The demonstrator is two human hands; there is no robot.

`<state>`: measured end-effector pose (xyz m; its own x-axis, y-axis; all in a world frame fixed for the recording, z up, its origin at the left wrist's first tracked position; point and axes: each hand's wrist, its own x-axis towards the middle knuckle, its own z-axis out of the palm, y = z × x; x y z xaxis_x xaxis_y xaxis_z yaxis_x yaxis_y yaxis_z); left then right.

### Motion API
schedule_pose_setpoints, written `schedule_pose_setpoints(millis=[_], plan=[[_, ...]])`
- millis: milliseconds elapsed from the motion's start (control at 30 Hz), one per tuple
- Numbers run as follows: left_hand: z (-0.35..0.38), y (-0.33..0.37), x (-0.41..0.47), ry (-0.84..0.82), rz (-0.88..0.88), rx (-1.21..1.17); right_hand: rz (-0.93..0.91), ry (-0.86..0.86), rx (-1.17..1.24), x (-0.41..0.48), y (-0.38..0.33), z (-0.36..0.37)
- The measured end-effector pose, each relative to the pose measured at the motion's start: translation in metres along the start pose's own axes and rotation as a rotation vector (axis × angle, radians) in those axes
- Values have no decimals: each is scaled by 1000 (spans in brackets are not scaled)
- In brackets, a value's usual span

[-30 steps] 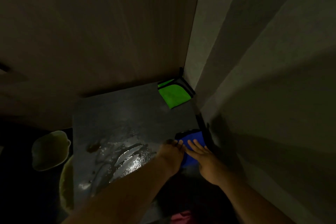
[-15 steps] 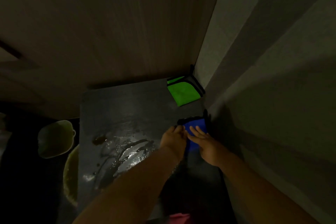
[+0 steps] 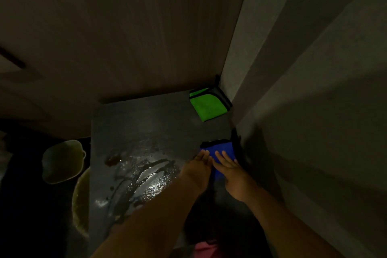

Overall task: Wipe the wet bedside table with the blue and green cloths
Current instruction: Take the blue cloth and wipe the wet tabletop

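The dark bedside table (image 3: 146, 123) stood in the corner in front of you, with a wet patch (image 3: 146, 178) shining on its near half. The green cloth (image 3: 209, 107) lay folded in the far right corner. The blue cloth (image 3: 222, 148) lay against the right edge. Your right hand (image 3: 232, 174) pressed flat on it, fingers spread. Your left hand (image 3: 199, 169) touched its left edge, fingers straight and together.

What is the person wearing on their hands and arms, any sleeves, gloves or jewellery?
Nothing visible: left hand and right hand are ungloved; left forearm and right forearm are bare, no sleeve in view. No watch, ring or band shows, though the light is dim.
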<state>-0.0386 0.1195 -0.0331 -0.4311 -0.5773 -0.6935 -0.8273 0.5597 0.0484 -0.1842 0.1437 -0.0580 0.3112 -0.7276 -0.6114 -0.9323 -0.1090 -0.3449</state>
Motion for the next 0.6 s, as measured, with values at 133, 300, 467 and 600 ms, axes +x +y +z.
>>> schedule_pose_setpoints(millis=[133, 300, 467, 600], plan=[[23, 9, -10, -17, 39, 32, -36, 34, 48, -25, -1, 19], [33, 17, -21, -35, 69, 4, -10, 52, 59, -44, -9, 33], [32, 19, -24, -32, 67, 30, 4, 48, 83, -44, -13, 34], [34, 14, -24, -12, 64, 47, 14, 24, 47, -37, -16, 30]])
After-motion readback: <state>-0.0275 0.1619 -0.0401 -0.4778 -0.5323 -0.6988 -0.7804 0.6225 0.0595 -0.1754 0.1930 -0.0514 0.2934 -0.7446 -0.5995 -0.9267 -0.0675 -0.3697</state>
